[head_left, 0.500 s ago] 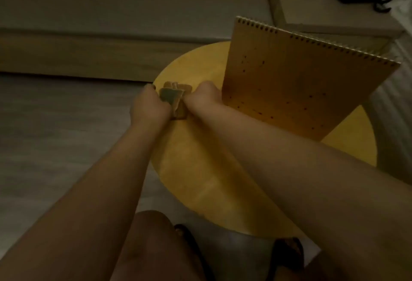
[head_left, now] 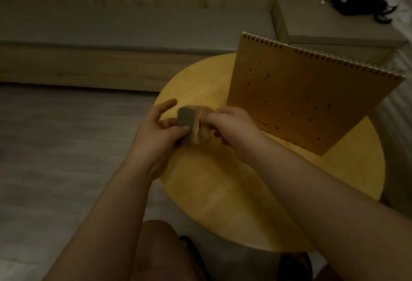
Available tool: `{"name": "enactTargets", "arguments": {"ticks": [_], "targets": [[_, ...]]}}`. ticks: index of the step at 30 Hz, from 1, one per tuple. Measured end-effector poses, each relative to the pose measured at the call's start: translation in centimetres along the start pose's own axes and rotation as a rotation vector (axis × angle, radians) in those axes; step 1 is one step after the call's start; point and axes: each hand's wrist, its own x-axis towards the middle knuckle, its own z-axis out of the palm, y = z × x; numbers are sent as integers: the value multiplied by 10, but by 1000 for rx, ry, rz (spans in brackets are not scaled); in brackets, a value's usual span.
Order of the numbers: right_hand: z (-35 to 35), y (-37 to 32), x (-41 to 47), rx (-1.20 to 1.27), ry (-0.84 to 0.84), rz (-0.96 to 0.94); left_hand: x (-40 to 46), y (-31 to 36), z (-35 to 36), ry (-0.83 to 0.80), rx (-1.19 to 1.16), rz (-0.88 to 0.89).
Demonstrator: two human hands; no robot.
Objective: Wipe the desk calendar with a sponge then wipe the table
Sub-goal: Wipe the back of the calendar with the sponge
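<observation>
Two hands [head_left: 160, 129] [head_left: 231, 126] pinching sponge [head_left: 189, 124], fingertips hidden

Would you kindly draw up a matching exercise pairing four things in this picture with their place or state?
Things:
1. spiral-bound brown desk calendar
2. folded green-and-yellow sponge
3. round yellow wooden table
4. black corded object

Places or states:
A. held between the left hand and right hand
B. on the far side unit
C. standing on the table, speckled with dark spots
D. bearing the calendar

Pairs: 1-C, 2-A, 3-D, 4-B
</observation>
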Motion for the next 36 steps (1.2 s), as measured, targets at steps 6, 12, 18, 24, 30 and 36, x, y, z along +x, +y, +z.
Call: {"name": "enactTargets", "arguments": {"ticks": [6,12,18,24,30,36], "targets": [[-59,36,-72,89,31,-45,-60,-1,38,-218,190,32],[-111,52,-119,261,-42,-127,-90,6,76,-301,520,227],[-156,48,-133,-66,60,-300,-96,21,110,-446,192,150],[-151,51,-127,212,-81,-249,-95,27,130,-450,157,123],[-150,59,-100,444,-28,-206,-63,22,131,-307,189,182],[-161,85,-78,469,-91,-83,20,9,127,158,286,290]]}}
